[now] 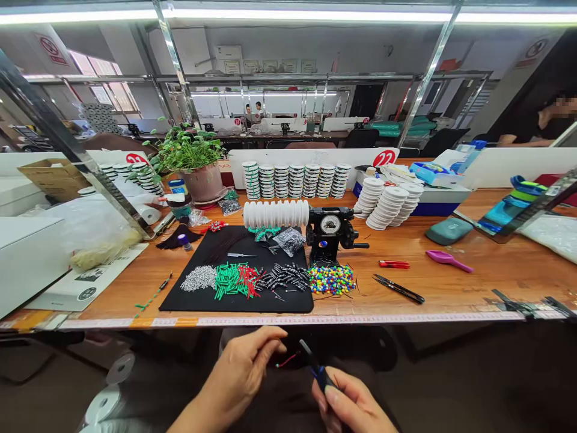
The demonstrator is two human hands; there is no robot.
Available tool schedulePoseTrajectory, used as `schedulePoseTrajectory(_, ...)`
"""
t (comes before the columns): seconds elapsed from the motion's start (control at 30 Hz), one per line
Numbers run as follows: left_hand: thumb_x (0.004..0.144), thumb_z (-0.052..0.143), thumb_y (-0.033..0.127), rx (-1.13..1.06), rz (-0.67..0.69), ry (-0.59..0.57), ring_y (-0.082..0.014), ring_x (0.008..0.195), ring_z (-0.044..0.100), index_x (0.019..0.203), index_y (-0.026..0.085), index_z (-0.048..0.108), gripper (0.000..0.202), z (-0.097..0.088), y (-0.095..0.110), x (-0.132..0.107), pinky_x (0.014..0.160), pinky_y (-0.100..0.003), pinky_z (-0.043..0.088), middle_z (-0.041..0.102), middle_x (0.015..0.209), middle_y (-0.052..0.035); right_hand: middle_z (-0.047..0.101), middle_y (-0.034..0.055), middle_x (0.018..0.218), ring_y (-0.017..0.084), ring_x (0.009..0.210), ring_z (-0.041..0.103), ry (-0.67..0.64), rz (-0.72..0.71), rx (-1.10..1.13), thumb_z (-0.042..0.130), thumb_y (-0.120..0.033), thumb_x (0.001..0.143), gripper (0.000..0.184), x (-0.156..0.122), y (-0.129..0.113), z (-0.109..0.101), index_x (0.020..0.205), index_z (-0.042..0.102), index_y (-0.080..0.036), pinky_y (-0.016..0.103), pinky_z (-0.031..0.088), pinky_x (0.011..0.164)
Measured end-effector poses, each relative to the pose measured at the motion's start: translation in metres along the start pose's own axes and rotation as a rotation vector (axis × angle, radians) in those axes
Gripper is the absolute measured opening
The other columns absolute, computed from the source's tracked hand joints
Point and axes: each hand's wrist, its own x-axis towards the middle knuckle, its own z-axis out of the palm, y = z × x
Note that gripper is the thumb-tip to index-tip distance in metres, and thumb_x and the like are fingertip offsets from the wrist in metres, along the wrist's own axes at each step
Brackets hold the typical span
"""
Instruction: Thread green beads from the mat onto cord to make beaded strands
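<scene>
My left hand is below the table edge, fingers pinched on a thin piece with a red wire. My right hand grips a small tool with a blue handle and dark tip, its tip pointing at the red wire. On the table above lies a black mat with piles of silver beads, green and red tubes and black pieces. Coloured beads lie beside the mat.
A black winding device with a dial stands behind the beads. White spools are stacked at the back, a potted plant to the left. Black scissors, a red cutter and a purple scoop lie to the right. A person sits far right.
</scene>
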Motion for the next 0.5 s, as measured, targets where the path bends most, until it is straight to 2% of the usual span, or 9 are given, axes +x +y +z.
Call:
schedulePoseTrajectory(0.1,0.094,0.057,0.01,0.053,0.236,0.035,-0.0186,0.097,0.071,0.113,0.025,0.071,0.027,-0.016,-0.004,0.001,0.088,-0.022,0.052,0.076,0.106,-0.008,0.037,-0.0074,0.056,0.007,0.046,0.026,-0.045,-0.005,0.032,0.064,-0.064,0.089,0.049,0.004,0.004,-0.003,0.077,0.049,-0.019,0.02,0.024,0.047)
schedulePoseTrajectory(0.17,0.092,0.057,0.005,0.064,0.371,-0.016,-0.0184,0.096,0.07,0.112,0.025,0.073,0.033,-0.021,-0.001,0.002,0.086,-0.022,0.052,0.074,0.106,-0.0097,0.039,-0.0061,0.059,0.008,0.047,0.029,-0.066,0.005,0.018,0.064,-0.063,0.088,0.048,0.007,0.004,-0.004,0.077,0.05,-0.019,0.021,0.026,0.048)
schedulePoseTrajectory(0.27,0.09,0.057,0.002,0.02,0.425,-0.051,-0.0189,0.091,0.069,0.105,0.024,0.076,0.033,-0.017,0.004,0.003,0.082,-0.024,0.053,0.074,0.1,-0.0102,0.044,-0.0035,0.063,0.009,0.052,0.034,-0.109,0.02,-0.037,0.065,-0.065,0.086,0.05,0.009,-0.002,-0.001,0.077,0.054,-0.017,0.022,0.028,0.052)
schedulePoseTrajectory(0.37,0.091,0.059,0.009,-0.164,0.324,0.031,-0.0195,0.085,0.069,0.093,0.023,0.075,0.022,-0.007,0.004,0.004,0.078,-0.025,0.055,0.073,0.092,-0.0085,0.05,0.0003,0.069,0.012,0.061,0.041,-0.14,0.048,-0.105,0.064,-0.066,0.085,0.051,0.008,-0.017,0.003,0.079,0.061,-0.015,0.023,0.032,0.06)
schedulePoseTrajectory(0.43,0.092,0.062,0.021,-0.365,0.155,0.145,-0.0175,0.073,0.067,0.087,0.023,0.073,0.012,0.0,0.002,0.007,0.069,-0.023,0.055,0.072,0.086,-0.0064,0.053,0.0023,0.074,0.014,0.066,0.047,-0.16,0.056,-0.141,0.064,-0.065,0.084,0.051,0.002,-0.031,0.002,0.081,0.065,-0.014,0.025,0.037,0.066)
schedulePoseTrajectory(0.5,0.09,0.069,0.036,-0.588,-0.06,0.264,-0.0135,0.06,0.062,0.082,0.022,0.072,0.016,0.003,-0.001,0.01,0.058,-0.02,0.052,0.07,0.078,-0.004,0.055,0.0039,0.079,0.016,0.069,0.051,-0.122,0.017,-0.188,0.063,-0.064,0.084,0.05,-0.006,-0.047,-0.01,0.083,0.066,-0.015,0.027,0.041,0.069)
